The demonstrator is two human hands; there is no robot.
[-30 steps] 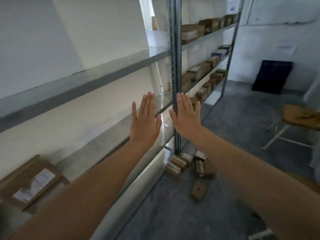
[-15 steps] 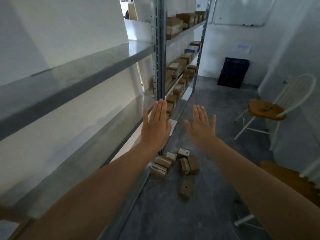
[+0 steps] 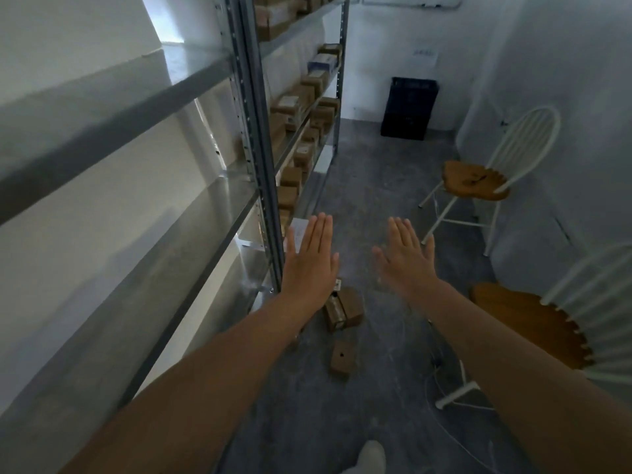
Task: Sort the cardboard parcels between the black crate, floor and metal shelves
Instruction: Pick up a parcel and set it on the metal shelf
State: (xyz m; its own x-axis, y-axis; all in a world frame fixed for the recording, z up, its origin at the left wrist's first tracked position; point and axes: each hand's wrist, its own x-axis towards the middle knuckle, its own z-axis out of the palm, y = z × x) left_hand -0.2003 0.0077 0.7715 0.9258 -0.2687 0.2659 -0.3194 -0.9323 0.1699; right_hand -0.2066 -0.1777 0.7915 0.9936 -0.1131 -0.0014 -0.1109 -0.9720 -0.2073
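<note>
- head view: both hands reach forward flat, fingers straight, holding nothing; the left hand (image 3: 309,265) is in front of the upright of the metal shelves (image 3: 260,131), the right hand (image 3: 407,260) is over the grey floor (image 3: 376,200).
- two cardboard parcels (image 3: 343,307) lie touching on the floor just below the left hand; a smaller parcel (image 3: 342,360) lies near them.
- more shelved parcels (image 3: 301,97) sit in rows on the far shelves.
- the black crate (image 3: 408,112) stands by the far wall, well apart from the hands.
- a white chair (image 3: 478,179) stands at right.
</note>
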